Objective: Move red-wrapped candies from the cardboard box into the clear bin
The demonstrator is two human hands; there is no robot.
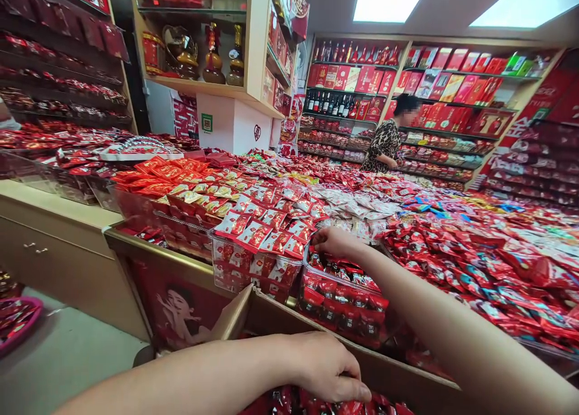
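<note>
My left hand (328, 367) reaches down into an open cardboard box (280, 312) in front of me. Its fingers curl over shiny red candy packets (289, 401) inside, and what they close on is hidden. Farther forward, my right hand (337, 243) is bent over the back of a clear plastic bin (346, 303) of dark red wrapped candies. The fingers of that hand are curled together, their tips low among the packets, so I cannot see what they hold. Directly left of this bin stands another clear bin (257, 267), heaped with red and white packets (253, 234).
Loose candy packets (452, 264) spread across the counter to the right. At left are a printed carton (181, 300), a drawer cabinet (58, 240) and a pink basket (27, 318) on the floor. A person (383, 142) stands by the back shelves (357, 65).
</note>
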